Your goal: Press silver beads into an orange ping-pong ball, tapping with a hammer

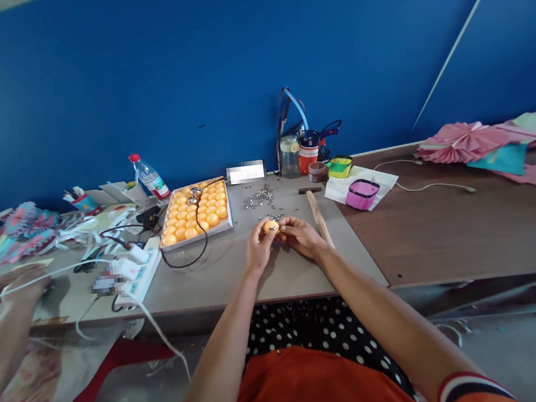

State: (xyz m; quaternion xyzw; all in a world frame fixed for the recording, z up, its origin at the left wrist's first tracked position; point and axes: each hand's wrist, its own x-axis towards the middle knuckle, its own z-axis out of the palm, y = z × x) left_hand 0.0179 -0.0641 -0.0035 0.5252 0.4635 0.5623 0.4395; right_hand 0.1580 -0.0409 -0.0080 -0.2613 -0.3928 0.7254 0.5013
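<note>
My left hand (257,248) is closed around a small orange ball (271,226) above the grey work surface. Dark and silvery marks or tiny parts show on the ball's top; they are too small to tell. My right hand (304,237) has its fingers pinched together at the ball's right side, and whatever is between them is hidden. Just beyond the hands lies a scatter of small shiny metal pieces (260,196). To the left, a shallow box (229,212) holds rows of similar orange balls (182,223), with a black cord across them.
A wooden stick (319,218) lies right of my hands. Farther right are a pink-purple pouch (363,194) and white paper (386,178). A power strip (143,273) with cables and a water bottle (152,179) stand left. Another person's hand (26,286) is at far left.
</note>
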